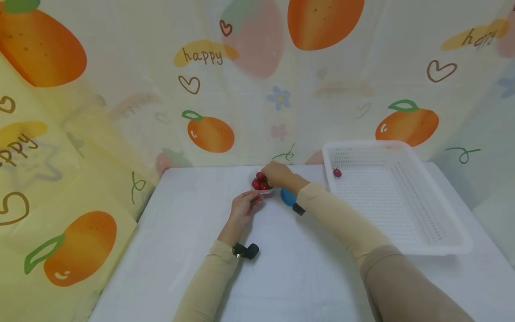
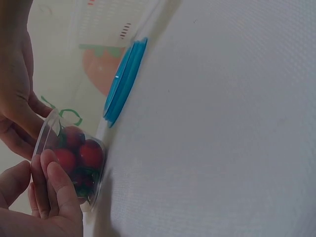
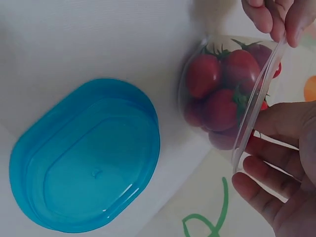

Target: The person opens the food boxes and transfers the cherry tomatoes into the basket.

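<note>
Several red cherry tomatoes (image 3: 242,69) with green stems fill a small clear plastic container (image 2: 102,173) at the back of the table. At its near rim, my left hand (image 1: 243,206) pinches the edge between thumb and fingers. My right hand (image 1: 279,174) is at the open mouth from the far right side. Its fingers (image 3: 276,121) reach over the rim toward the tomatoes, and other fingertips touch the rim. Whether it holds a tomato is hidden. Close to the container lies a blue oval lid (image 3: 98,153), partly covered by my right wrist in the head view.
A large white perforated basket (image 1: 386,210) stands at the right, with one cherry tomato (image 1: 337,172) near its left wall. A patterned cloth (image 1: 249,98) hangs behind the white table (image 1: 161,250). Another cloth sheet covers the left side.
</note>
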`<action>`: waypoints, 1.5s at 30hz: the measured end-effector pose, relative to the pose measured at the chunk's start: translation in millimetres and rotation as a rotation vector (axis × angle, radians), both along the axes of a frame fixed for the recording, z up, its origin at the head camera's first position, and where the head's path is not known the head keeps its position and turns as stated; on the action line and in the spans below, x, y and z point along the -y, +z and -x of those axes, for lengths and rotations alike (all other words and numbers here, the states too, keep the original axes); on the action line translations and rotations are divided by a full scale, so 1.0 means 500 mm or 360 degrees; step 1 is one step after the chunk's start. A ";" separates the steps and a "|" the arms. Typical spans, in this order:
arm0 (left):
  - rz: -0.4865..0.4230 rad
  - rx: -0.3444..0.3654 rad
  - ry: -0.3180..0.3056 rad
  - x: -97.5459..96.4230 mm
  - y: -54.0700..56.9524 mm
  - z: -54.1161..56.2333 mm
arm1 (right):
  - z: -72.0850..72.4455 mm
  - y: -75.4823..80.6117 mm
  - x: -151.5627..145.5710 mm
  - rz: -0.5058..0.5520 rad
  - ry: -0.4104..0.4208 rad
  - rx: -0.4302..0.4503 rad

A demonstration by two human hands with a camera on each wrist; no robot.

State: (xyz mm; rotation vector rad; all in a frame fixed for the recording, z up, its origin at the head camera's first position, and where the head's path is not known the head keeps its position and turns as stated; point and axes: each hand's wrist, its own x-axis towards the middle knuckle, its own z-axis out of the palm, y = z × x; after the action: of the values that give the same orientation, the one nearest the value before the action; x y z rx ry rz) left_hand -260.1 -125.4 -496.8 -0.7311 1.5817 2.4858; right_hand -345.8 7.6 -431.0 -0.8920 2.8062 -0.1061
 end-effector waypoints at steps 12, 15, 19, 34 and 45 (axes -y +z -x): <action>0.0016 0.0002 -0.0027 0.002 -0.003 0.000 | -0.005 -0.005 0.021 -0.0159 -0.0059 -0.0045; 0.0017 -0.0002 -0.0024 0.002 -0.003 0.001 | -0.006 -0.004 0.020 -0.0140 -0.0076 -0.0037; 0.0010 0.0009 -0.0021 0.001 -0.004 0.000 | -0.005 -0.006 0.017 -0.0081 -0.0098 -0.0011; 0.0022 0.0032 -0.0019 0.003 0.002 -0.001 | 0.022 -0.005 -0.005 0.0135 -0.0003 -0.0037; 0.0013 0.0029 -0.0028 0.006 0.000 -0.001 | 0.018 0.027 -0.019 0.0250 -0.0115 0.0164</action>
State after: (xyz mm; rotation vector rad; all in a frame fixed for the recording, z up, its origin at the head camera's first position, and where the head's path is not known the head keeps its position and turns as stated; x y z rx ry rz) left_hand -259.6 -128.5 -496.8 -0.7354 1.5864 2.4544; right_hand -354.9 17.1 -417.7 -0.7930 2.7637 -0.3769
